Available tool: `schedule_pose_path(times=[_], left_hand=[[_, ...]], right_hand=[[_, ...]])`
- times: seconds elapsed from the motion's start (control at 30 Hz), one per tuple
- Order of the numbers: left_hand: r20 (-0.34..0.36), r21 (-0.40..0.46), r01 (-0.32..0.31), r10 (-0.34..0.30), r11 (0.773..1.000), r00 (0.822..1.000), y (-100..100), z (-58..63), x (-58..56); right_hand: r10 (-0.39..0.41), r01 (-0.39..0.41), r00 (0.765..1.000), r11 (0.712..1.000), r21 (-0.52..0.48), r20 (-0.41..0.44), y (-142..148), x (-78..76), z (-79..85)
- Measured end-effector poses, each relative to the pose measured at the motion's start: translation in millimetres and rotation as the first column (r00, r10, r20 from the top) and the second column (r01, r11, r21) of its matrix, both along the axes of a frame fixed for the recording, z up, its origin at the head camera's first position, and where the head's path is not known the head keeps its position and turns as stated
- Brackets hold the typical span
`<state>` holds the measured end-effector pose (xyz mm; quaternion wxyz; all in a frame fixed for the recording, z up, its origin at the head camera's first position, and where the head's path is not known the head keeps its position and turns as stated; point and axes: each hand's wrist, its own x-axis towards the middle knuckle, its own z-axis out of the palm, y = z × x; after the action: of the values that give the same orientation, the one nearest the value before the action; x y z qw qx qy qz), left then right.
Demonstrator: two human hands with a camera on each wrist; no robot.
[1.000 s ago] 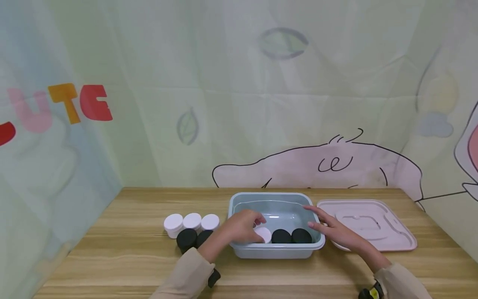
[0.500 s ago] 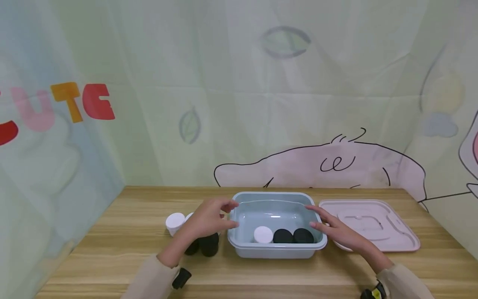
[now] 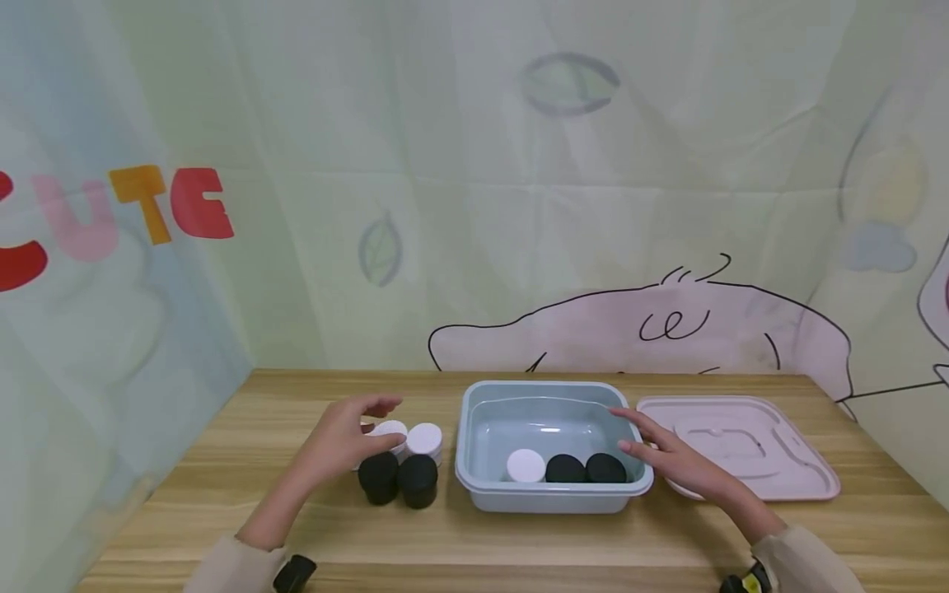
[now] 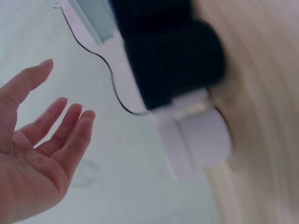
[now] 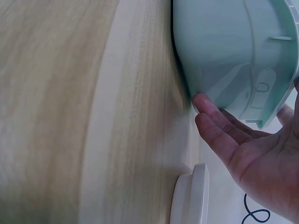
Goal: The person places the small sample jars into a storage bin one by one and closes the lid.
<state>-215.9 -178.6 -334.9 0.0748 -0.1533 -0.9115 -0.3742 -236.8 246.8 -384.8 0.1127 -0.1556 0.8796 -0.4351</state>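
Observation:
My left hand [image 3: 343,436] hovers over a group of small round jars at the left of the table, fingers apart and holding nothing. Two black-lidded jars [image 3: 418,479] stand in front, and white jars [image 3: 425,443] stand behind, partly covered by the hand. In the left wrist view the empty palm [image 4: 42,158] faces a blurred white jar [image 4: 196,142] and black jars [image 4: 175,60]. A blue-grey plastic tub [image 3: 537,498] contains one white jar [image 3: 525,466] and two black ones [image 3: 566,469] along its near side. My right hand [image 3: 678,461] rests against the tub's right wall with extended fingers.
A pale pink lid [image 3: 741,449] lies on the wooden table [image 3: 519,552] right of the tub, partly behind my right hand. A printed cloth backdrop [image 3: 474,206] hangs behind the table's far edge.
My left hand has left the white jar in the tub and moved left, out over the jars on the table. My right hand stays at the tub's right side.

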Motion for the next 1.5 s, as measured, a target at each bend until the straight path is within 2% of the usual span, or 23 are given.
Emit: schedule_pose_path(times=[0.27, 0.4, 0.53, 0.7, 0.93, 1.37, 1.5], left_hand=[[-0.012, -0.05, -0.071, 0.071, 0.996, 0.997, -29, -12.3, -2.5], [-0.02, -0.067, -0.075, 0.074, 0.995, 0.997, -39, -16.1, -3.9], [0.006, -0.109, -0.075, 0.076, 0.991, 0.997, -45, -17.8, -5.4], [0.065, -0.16, -0.086, 0.097, 0.983, 0.993, -50, -21.2, -9.4], [0.136, -0.148, -0.064, 0.085, 0.987, 0.987, -51, -24.3, -13.8], [0.112, -0.163, -0.078, 0.097, 0.984, 0.989, -53, -29.3, -16.7], [0.085, -0.174, -0.108, 0.124, 0.979, 0.989, -54, -31.2, -16.3]], right_hand=[[0.003, -0.003, 1.0, 1.0, -0.008, -0.001, 0, 1.5, 0.3], [0.004, -0.004, 1.0, 1.0, -0.01, -0.003, 0, 1.5, 0.3], [0.004, -0.004, 1.0, 1.0, -0.011, -0.003, 0, 1.2, 0.1], [0.001, -0.001, 1.0, 1.0, -0.013, 0.0, 0, 0.9, -0.6], [0.007, -0.007, 1.0, 1.0, -0.017, -0.002, 1, 0.2, -1.4], [0.006, -0.006, 1.0, 1.0, -0.02, 0.002, 0, 0.9, 0.4], [0.006, -0.006, 1.0, 1.0, -0.021, 0.008, 0, 1.1, 0.1]])
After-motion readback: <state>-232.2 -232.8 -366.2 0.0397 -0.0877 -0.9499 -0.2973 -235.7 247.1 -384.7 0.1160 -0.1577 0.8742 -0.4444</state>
